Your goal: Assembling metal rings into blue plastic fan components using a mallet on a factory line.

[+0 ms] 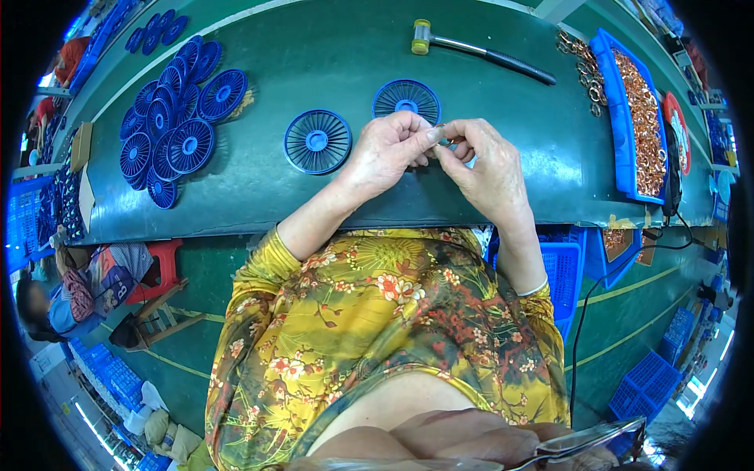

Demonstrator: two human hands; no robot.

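Note:
My left hand (388, 151) and my right hand (485, 163) meet over the near middle of the green table. Thumbs and fingertips of both pinch one small metal ring (444, 142), mostly hidden by the fingers. Just beyond the hands lies a round blue spoked plastic cover (406, 97), its near edge covered by them. A second blue spoked cover (316, 141) rests flat to the left of my left hand. Copper-coloured rings (640, 125) fill a long blue tray (620, 118) at the right, with more loose rings (589, 74) beside it.
Many blue spoked covers (161, 114) are heaped at the table's left. A mallet (483, 53) with a black handle lies at the back. A black cable (585, 314) hangs off the right side. Blue crates (559, 275) stand below. Another person (75, 290) sits at the left.

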